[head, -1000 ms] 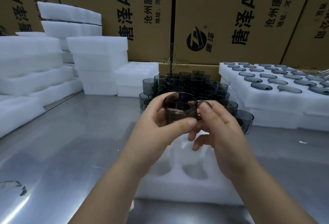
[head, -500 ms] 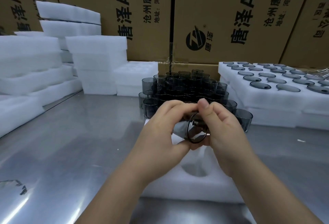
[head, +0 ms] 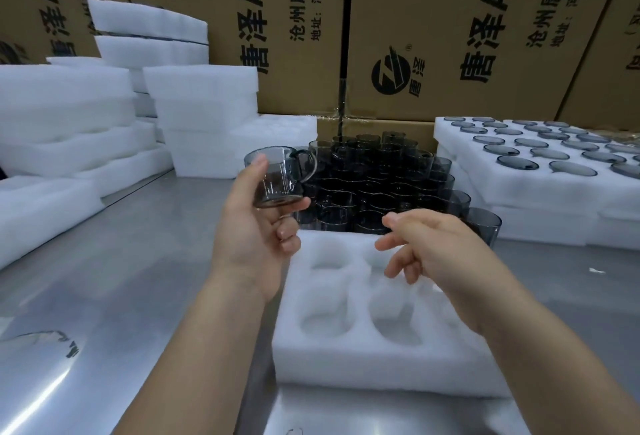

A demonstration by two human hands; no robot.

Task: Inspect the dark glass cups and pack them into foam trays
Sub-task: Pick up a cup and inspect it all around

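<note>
My left hand [head: 256,227] holds a dark glass cup [head: 277,175] upright between thumb and fingers, its handle pointing right, raised left of the cup pile. My right hand [head: 429,244] hovers empty with loosely bent fingers over a white foam tray [head: 346,358] whose round pockets hold nothing. A dense cluster of dark glass cups [head: 381,185] stands on the steel table behind the tray.
Foam trays filled with cups [head: 540,164] are stacked at the right. Stacks of white foam trays [head: 204,116] stand at the left and back left. Printed cardboard boxes [head: 450,36] wall off the back. Bare steel table [head: 121,279] lies to the left.
Both hands held the cup together and tilted it over the tray. Now my right hand has let go and my left hand has lifted the cup up and to the left.
</note>
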